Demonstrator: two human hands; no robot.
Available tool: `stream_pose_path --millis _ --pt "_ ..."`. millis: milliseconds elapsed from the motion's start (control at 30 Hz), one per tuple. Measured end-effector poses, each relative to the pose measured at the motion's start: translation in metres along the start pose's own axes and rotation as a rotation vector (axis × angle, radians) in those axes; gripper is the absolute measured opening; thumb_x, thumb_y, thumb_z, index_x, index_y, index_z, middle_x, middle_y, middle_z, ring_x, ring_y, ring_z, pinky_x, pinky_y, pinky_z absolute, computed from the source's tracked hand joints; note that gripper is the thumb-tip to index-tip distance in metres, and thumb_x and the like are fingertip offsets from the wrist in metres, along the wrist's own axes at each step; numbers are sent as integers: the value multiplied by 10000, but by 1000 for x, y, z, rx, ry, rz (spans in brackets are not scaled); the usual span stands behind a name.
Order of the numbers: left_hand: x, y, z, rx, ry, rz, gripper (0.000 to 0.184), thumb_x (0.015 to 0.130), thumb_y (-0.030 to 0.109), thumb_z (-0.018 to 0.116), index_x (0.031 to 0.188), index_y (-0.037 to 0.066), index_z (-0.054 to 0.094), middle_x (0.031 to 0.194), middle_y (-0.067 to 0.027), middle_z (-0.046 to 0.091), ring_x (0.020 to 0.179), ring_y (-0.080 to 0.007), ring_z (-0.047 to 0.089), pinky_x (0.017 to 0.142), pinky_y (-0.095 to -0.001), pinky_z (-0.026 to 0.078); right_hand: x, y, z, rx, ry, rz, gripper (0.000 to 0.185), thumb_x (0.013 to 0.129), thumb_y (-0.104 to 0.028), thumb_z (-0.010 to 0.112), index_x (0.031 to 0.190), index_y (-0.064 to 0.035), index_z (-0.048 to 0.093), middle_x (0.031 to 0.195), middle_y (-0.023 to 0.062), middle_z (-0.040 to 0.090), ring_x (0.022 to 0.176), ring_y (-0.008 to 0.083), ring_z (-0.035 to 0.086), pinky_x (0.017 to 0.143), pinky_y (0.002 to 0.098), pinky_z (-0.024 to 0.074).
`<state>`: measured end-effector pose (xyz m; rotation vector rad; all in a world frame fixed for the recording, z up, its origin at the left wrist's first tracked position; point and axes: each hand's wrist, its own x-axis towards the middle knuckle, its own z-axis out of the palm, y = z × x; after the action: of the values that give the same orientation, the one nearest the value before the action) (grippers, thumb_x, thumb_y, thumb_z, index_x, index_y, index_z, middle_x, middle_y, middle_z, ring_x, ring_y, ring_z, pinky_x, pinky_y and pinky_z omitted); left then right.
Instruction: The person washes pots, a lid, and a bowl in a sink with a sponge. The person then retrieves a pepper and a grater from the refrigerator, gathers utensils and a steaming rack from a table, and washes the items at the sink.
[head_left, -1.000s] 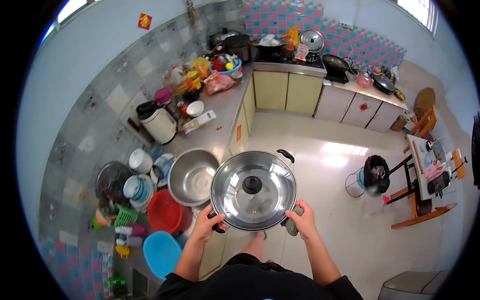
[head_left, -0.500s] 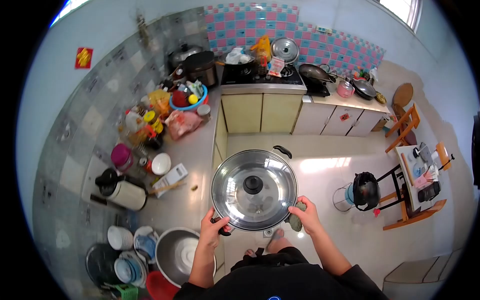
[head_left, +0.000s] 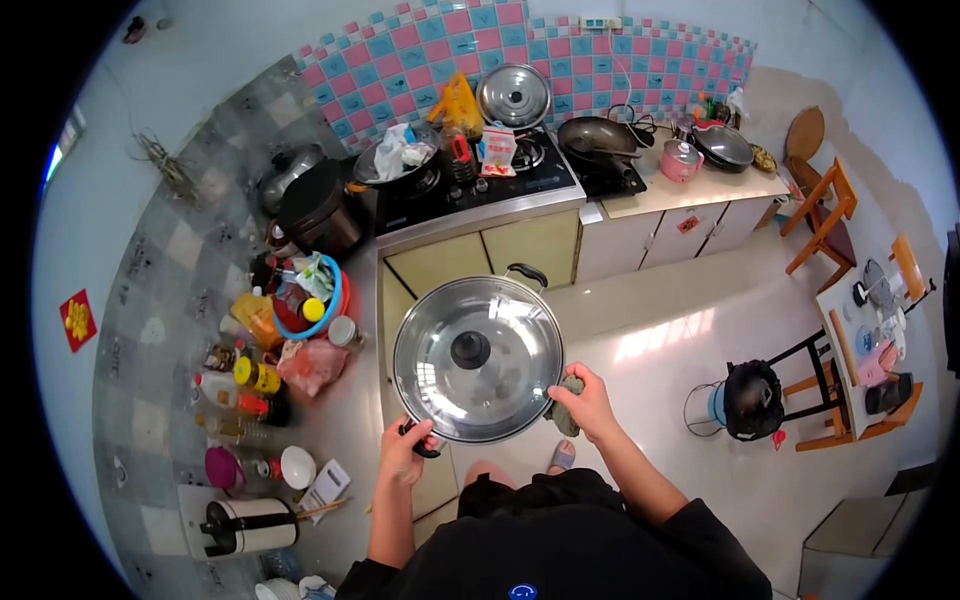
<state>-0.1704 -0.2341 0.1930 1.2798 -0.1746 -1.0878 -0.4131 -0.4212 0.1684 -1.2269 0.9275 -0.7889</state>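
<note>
A wide steel pot with a glass lid (head_left: 490,385) is held out in front of my body, above the floor. On the lid sits a black knob (head_left: 470,350). My left hand (head_left: 405,455) is closed around the pot's near black side handle. At the right rim, my right hand (head_left: 585,405) pinches a grey-green cloth (head_left: 568,408) and touches the pot's edge. The far black handle (head_left: 527,275) points toward the stove and is free. What the pot contains cannot be made out through the reflections.
Ahead is a gas stove (head_left: 470,185) bearing a wok (head_left: 395,160), a leaning steel lid (head_left: 514,97) and a food packet (head_left: 497,150). Bottles, bags and a blue basin (head_left: 310,297) crowd the left counter. A black-lined bin (head_left: 752,400) and chairs stand at right.
My view has turned left and moved nearer the stove. The pot has travelled along with both hands, their hold unchanged.
</note>
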Motion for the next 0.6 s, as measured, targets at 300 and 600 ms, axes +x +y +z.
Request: stream_pose_path --millis 300,600 --pt "170 86 -1 -128 -33 65 179 789 5 662 950 -5 583 754 -44 586 571 -111 542 522 -230 423 175 -50 83 -43 41 -53 209 731 -78 704 837 -41 529 715 -1 527 648 84 496 574 249 429" --pt "322 257 -95 -348 129 235 253 780 22 674 1015 3 581 741 -27 572 554 -110 537 506 -228 416 369 -125 308 121 -167 -64 175 801 -67 677 887 -70 524 794 -9 552 696 77 502 626 231 421"
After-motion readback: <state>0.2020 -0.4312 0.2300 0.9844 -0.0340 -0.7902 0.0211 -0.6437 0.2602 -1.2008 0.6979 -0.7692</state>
